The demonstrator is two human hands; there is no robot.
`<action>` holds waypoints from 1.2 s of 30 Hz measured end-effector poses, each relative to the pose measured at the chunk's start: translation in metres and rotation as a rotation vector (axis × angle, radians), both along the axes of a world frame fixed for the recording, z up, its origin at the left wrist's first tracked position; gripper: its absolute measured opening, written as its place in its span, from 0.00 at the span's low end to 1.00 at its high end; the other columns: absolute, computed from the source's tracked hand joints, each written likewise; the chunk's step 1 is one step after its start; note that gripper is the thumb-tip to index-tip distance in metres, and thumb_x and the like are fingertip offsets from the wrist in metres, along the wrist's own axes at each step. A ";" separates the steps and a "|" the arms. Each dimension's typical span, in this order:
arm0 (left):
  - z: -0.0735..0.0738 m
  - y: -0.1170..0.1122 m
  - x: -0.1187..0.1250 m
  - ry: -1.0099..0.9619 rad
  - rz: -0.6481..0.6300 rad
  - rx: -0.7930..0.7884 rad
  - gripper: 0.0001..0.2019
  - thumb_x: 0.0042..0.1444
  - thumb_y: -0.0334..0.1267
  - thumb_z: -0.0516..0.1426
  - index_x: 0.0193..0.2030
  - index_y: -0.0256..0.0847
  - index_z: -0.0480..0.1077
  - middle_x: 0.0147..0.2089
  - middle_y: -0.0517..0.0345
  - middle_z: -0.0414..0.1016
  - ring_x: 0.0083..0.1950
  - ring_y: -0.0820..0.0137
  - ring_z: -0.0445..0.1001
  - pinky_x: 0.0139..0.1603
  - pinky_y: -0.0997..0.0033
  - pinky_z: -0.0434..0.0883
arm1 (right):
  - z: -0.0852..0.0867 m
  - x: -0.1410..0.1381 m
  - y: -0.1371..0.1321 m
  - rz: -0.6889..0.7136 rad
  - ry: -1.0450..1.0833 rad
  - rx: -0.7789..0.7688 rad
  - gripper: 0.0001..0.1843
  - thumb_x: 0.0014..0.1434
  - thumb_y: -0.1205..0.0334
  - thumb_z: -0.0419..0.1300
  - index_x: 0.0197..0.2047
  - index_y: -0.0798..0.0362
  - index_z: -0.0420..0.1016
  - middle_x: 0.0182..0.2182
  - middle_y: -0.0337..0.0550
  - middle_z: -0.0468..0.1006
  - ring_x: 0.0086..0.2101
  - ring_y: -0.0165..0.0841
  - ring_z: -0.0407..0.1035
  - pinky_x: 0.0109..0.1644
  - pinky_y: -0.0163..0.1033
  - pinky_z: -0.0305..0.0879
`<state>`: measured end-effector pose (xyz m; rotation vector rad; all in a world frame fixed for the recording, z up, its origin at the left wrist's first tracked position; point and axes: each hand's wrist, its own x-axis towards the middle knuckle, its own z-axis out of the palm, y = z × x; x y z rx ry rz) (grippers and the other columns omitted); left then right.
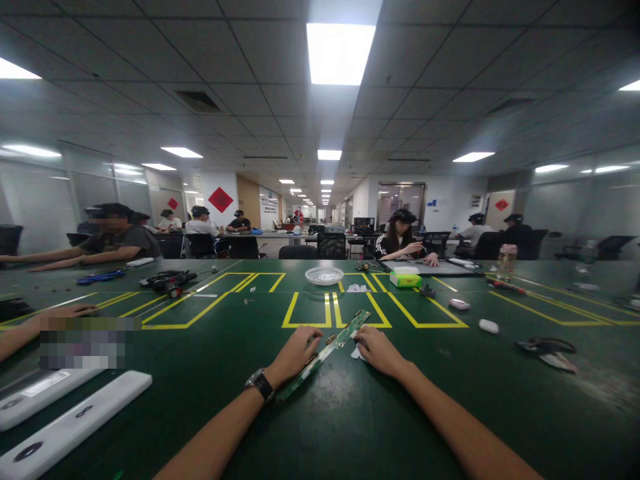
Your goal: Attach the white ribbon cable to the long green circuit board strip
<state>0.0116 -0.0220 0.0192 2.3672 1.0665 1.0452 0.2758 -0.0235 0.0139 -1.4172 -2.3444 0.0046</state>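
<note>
A long, narrow green circuit board (344,335) lies slanted between my hands, its far end up and to the right. My left hand (296,351) is at its left side with the fingers curled against it, gripping the strip; the thumb is partly hidden. Small brown parts sit along the board near those fingertips. On the other side my right hand (381,351) has bent, closed fingers close to the board's edge. What they pinch, if anything, is hidden. A white scrap (356,354) shows under these fingers.
A white round basket (324,275) stands ahead on the green table, near yellow tape outlines. Two long white casings (83,417) lie at left, near another person's hand (65,312). Black pliers-like tools (545,346) and a white case (489,326) lie at right. A co-worker (401,240) sits opposite.
</note>
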 end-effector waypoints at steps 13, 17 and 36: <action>-0.001 0.001 -0.001 -0.003 -0.001 -0.015 0.15 0.63 0.42 0.48 0.46 0.40 0.72 0.47 0.49 0.74 0.49 0.62 0.70 0.53 0.62 0.64 | 0.006 0.004 0.001 -0.014 0.002 -0.011 0.16 0.59 0.67 0.52 0.46 0.55 0.77 0.45 0.50 0.75 0.47 0.39 0.67 0.52 0.40 0.58; -0.001 -0.001 0.001 0.024 -0.007 -0.023 0.14 0.62 0.42 0.48 0.46 0.40 0.72 0.47 0.50 0.74 0.49 0.62 0.69 0.52 0.64 0.64 | 0.004 0.000 -0.003 0.013 0.018 -0.004 0.16 0.58 0.68 0.52 0.46 0.55 0.77 0.46 0.50 0.75 0.47 0.39 0.67 0.52 0.39 0.58; 0.002 0.000 0.001 0.050 0.019 -0.007 0.13 0.62 0.38 0.48 0.45 0.40 0.71 0.47 0.51 0.75 0.49 0.64 0.70 0.52 0.68 0.65 | -0.001 -0.009 -0.006 0.154 0.047 0.009 0.16 0.58 0.67 0.52 0.47 0.52 0.76 0.46 0.48 0.75 0.48 0.38 0.66 0.54 0.40 0.58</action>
